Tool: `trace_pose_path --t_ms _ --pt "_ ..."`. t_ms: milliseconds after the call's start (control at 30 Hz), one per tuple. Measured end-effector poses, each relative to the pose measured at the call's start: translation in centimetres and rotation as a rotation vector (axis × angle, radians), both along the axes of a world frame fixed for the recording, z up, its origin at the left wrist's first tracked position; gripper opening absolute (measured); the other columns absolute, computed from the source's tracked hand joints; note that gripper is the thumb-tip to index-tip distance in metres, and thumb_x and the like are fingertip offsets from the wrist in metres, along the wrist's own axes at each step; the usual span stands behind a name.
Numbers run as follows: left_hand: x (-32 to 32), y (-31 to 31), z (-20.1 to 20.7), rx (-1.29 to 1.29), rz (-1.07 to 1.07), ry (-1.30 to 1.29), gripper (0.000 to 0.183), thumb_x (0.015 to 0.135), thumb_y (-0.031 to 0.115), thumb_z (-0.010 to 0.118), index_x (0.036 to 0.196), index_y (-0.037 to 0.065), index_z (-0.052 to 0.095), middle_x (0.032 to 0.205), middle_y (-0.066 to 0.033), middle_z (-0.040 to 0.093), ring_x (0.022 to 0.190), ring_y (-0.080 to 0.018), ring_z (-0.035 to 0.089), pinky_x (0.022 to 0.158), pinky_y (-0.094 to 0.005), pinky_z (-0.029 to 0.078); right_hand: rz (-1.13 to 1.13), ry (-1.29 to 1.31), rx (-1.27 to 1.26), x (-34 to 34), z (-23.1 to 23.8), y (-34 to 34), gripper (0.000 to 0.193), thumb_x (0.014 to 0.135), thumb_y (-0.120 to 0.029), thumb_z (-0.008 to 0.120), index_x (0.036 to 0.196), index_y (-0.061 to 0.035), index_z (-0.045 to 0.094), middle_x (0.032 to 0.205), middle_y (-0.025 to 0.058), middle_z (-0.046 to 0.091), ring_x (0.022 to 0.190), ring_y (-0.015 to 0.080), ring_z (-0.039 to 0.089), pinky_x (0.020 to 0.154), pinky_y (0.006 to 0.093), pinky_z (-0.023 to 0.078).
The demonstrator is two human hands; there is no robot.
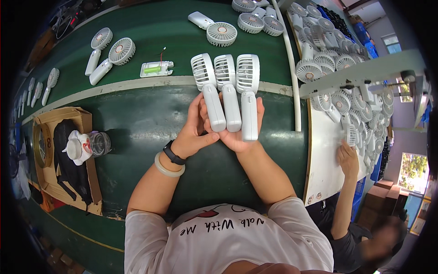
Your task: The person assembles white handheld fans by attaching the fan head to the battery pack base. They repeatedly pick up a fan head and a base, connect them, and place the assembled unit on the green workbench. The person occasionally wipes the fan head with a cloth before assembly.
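Three white handheld fans stand side by side in my two hands over the green bench, heads up and handles toward me: a left fan (213, 108), a middle fan (232, 109) and a right fan (249, 116). My left hand (194, 132) closes around the left side of the row, its fingers partly hidden behind the handles. Under and behind the handles, my right hand (242, 144) cups the row, with fingertips showing beside the right fan. A black wristband (173, 154) and a pale bangle (169, 168) are on my left wrist.
Beyond my hands lie an opened white housing with a green battery (154, 68) and several more fans (222, 34). A cardboard box (77, 118) and a clear jar (98, 143) stand left. Right, past a white pipe (292, 68), a co-worker's hand (348, 157) touches piled fans.
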State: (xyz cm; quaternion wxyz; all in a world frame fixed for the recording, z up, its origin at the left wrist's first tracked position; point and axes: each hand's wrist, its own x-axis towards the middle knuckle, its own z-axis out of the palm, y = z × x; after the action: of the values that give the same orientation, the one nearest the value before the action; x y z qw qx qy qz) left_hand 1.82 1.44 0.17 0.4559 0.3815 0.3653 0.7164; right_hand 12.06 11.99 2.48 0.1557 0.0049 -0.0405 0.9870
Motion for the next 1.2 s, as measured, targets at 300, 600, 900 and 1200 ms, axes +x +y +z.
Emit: trace_pose_path --t_ms 300,600,900,1200 --pt "0.9 -1.0 0.2 0.060 0.063 0.329 0.104 0.072 0.027 0.076 0.144 0.010 0.003 0.146 -0.0110 0.020 0.133 -0.0239 0.024 0.107 -0.0390 0.024 -0.030 0.146 0.014 1.4 2.2 -1.4 0.079 0.075 -0.064 0.051 0.125 -0.0033 0.044 0.125 0.0215 0.046 0.112 0.0398 0.047 0.087 0.0516 0.043" --pt "-8.8 -1.0 3.6 -0.312 0.786 1.372 0.039 0.077 0.011 0.063 0.113 0.002 0.055 0.119 -0.0192 0.050 0.111 -0.0375 0.045 0.095 -0.0422 0.038 -0.283 -0.976 1.180 23.2 5.9 1.8 0.101 0.053 -0.024 0.082 0.134 0.0041 0.029 0.120 0.0119 0.048 0.108 0.0209 0.049 0.092 0.0331 0.040" --pt "-16.3 3.2 2.2 -0.609 0.340 1.614 0.052 0.073 0.020 0.070 0.120 0.008 0.051 0.119 -0.0137 0.051 0.108 -0.0334 0.049 0.091 -0.0421 0.042 -0.560 -1.540 1.401 34.0 4.3 6.3 0.077 0.060 -0.007 0.073 0.127 0.0025 0.036 0.115 0.0111 0.050 0.109 0.0209 0.047 0.096 0.0331 0.035" --pt "-3.5 0.0 6.3 -0.212 0.553 1.179 0.058 0.068 0.010 0.075 0.116 -0.001 0.044 0.106 -0.0182 0.054 0.100 -0.0344 0.054 0.086 -0.0389 0.044 -1.083 -1.408 1.861 19.3 7.6 2.0 0.043 0.075 0.000 0.061 0.117 -0.0012 0.049 0.112 0.0120 0.053 0.102 0.0234 0.052 0.088 0.0357 0.042"
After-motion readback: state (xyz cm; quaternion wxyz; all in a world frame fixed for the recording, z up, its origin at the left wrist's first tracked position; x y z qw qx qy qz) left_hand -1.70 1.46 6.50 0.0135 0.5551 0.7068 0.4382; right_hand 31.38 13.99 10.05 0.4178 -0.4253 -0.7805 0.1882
